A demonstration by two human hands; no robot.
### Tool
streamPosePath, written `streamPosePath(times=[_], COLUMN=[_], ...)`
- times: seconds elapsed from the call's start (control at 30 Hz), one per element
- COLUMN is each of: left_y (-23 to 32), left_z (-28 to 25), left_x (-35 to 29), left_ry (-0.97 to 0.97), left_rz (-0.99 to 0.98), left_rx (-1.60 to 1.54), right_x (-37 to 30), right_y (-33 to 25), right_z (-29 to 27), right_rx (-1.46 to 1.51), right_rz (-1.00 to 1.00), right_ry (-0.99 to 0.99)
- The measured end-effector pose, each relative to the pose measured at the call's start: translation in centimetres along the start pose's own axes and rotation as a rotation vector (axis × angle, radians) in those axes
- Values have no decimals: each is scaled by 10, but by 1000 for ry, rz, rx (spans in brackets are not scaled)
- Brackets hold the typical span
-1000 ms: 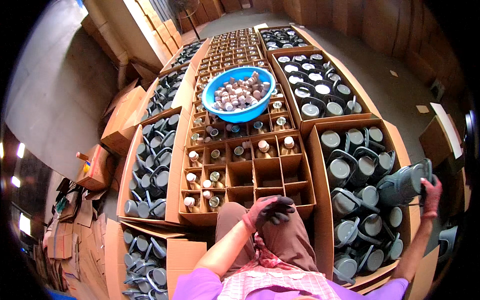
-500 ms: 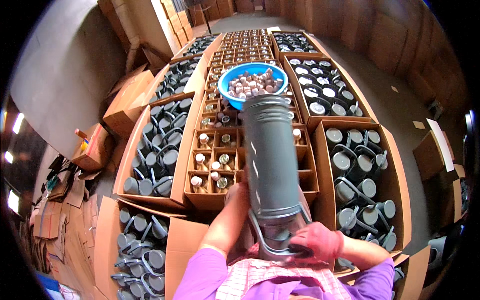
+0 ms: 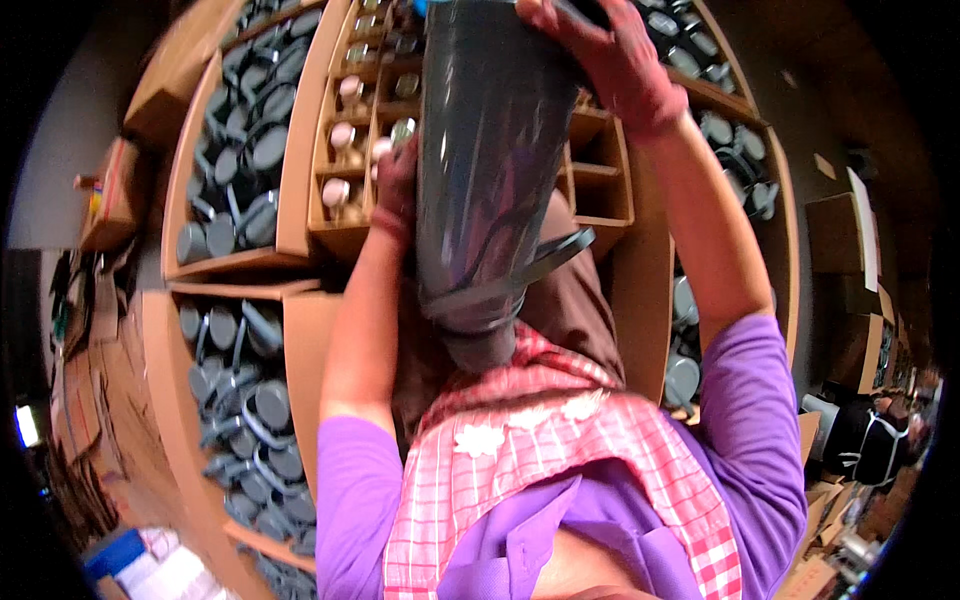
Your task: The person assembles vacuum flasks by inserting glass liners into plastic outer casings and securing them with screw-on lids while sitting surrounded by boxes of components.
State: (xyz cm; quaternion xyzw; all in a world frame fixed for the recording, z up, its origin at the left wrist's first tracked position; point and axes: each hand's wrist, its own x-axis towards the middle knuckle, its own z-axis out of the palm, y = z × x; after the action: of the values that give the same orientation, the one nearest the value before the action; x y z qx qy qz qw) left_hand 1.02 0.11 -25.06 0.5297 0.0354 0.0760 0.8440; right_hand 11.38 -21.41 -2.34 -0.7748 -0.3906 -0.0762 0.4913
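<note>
A tall dark grey vacuum flask (image 3: 485, 170) fills the middle of the view, its wide end far from me. Its narrow capped end and side handle (image 3: 555, 262) point toward my red checked apron. My right hand (image 3: 625, 65), in a reddish glove, grips the flask near its far end, fingers at the rim. Against the flask's left side is my gloved left hand (image 3: 397, 190); most of its fingers are hidden behind the flask. Just beyond that hand, several glass bottles with pale pink stoppers (image 3: 340, 135) stand in a divided carton (image 3: 340, 235).
Open cartons packed with grey handled flasks stand at the left (image 3: 235, 180), near left (image 3: 245, 400) and right (image 3: 740, 150). A raised carton flap (image 3: 310, 380) is beside my left arm. Flattened cardboard (image 3: 95, 370) lies far left. A blue rim (image 3: 420, 6) shows at the top edge.
My right hand has moved from the handle end to the flask's far end. The flask is closer to the camera. The view has tipped down, with more of the apron showing.
</note>
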Motion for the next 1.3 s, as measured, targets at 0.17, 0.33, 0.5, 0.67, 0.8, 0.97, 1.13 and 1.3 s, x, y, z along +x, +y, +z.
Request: streamPosePath(times=[0.17,0.33,0.5,0.67,0.8,0.97,1.13,1.3], left_y=[-40,-15,34,86,152,169,166,197], left_z=[-38,-29,-29,-34,-36,-37,-51,-105], left_x=[-37,-50,-39,-2,-19,-16,-28,-69], left_ry=[134,47,0,-10,-26,-96,-135,82], left_rz=[371,111,-99,32,292,504,523,524], left_rx=[611,437,-153,-281,122,634,812,868], right_x=[-5,-14,-11,0,19,36,44,10], right_y=[-12,-28,-27,6,42,29,34,137], right_z=[37,39,69,100,126,143,174,200], right_rx=[243,315,-17,655,806,693,397,110], right_rz=[166,175,121,-68,-123,-36,-503,425], right_ry=[-169,-283,-366,-496,-477,-306,-423,-534])
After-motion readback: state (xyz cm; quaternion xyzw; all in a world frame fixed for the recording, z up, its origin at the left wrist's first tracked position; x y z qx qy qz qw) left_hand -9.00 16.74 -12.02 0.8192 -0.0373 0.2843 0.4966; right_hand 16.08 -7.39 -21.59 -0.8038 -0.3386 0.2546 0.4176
